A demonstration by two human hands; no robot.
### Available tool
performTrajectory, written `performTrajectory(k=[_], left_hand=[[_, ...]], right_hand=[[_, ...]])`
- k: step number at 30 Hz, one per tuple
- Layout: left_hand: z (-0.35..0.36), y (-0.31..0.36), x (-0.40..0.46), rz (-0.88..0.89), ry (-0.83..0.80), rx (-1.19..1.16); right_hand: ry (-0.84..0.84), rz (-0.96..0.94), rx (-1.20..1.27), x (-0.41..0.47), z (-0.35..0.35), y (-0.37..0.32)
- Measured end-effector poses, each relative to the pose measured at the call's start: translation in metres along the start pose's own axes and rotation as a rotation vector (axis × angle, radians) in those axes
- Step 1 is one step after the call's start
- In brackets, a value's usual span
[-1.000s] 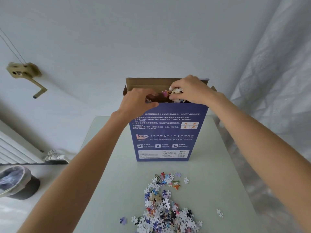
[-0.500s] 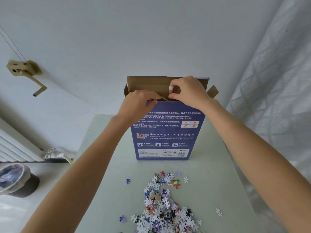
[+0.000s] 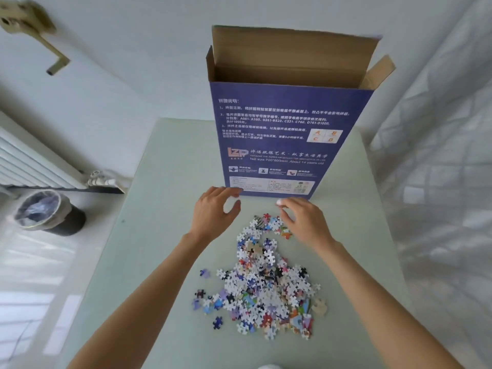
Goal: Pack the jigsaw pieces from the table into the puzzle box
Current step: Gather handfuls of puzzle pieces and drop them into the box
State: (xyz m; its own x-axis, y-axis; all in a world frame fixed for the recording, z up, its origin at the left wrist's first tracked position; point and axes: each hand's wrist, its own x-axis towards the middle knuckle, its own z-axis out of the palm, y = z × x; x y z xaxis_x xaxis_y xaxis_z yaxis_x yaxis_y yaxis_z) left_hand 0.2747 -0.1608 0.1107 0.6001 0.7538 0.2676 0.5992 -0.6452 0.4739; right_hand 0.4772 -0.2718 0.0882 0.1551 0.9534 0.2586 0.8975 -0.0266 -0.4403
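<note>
Looking down at the worktop (image 3: 165, 235), pale green, with the puzzle box (image 3: 285, 139) standing upright at the far end, top flaps open and mouth facing up, printed blue side toward me. Between me and the box is the pile of jigsaw pieces (image 3: 266, 283), a loose heap that runs lengthwise from near my body up toward the box, thinning into a narrow tail at the far end. A few strays sit off its left edge.

My left hand (image 3: 213, 214) hovers just left of that far tail, fingers loosely spread and curved, holding nothing, fingertips close to the foot of the box. My right hand (image 3: 306, 222) is right over the tail's far right edge, fingers bent down toward the pieces; can't tell if it's actually pinching any yet. So the pile sits between my two hands and mostly back toward me, and the right is the nearer one for a scoop.

Nothing blocks the way really, only the tall box wall, so I reckon each handful has to go up and over the rim. Off the worktop on the left there's a bin (image 3: 50, 211) on the floor and a radiator (image 3: 29, 163)
</note>
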Motion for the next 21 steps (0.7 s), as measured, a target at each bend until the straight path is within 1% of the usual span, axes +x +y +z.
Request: performTrajectory(k=[2,3,4,6,8,10,13,14,18,21], left_hand=[[0.022,-0.014,-0.013,-0.233,-0.294,0.064],[0.031,-0.02,-0.02,-0.311,-0.406,0.082],[0.038,-0.024,-0.025,-0.357,-0.473,0.09],[0.05,-0.033,-0.036,-0.414,-0.538,0.092],[0.061,-0.039,-0.048,-0.439,-0.589,0.061],[0.073,-0.037,-0.059,-0.388,-0.662,0.021],[0.084,-0.025,-0.068,-0.256,-0.769,0.016],[0.087,-0.021,-0.073,-0.225,-0.799,0.035],[0.096,-0.009,-0.093,-0.105,-0.874,0.203],[0.1,-0.002,-0.103,-0.071,-0.847,0.254]], right_hand=[[-0.233,0.139,-0.034,-0.01,0.03,0.021],[-0.334,0.2,-0.062,-0.011,0.044,0.029],[-0.419,0.266,-0.09,-0.012,0.054,0.035],[-0.571,0.386,-0.124,-0.013,0.075,0.039],[-0.676,0.42,-0.147,-0.018,0.09,0.035],[-0.719,0.345,-0.173,-0.031,0.094,0.026],[-0.792,0.126,-0.203,-0.052,0.087,0.013],[-0.821,0.079,-0.202,-0.06,0.084,0.01],[-0.898,0.06,-0.199,-0.089,0.073,-0.005],[-0.843,0.065,-0.272,-0.101,0.077,-0.015]])
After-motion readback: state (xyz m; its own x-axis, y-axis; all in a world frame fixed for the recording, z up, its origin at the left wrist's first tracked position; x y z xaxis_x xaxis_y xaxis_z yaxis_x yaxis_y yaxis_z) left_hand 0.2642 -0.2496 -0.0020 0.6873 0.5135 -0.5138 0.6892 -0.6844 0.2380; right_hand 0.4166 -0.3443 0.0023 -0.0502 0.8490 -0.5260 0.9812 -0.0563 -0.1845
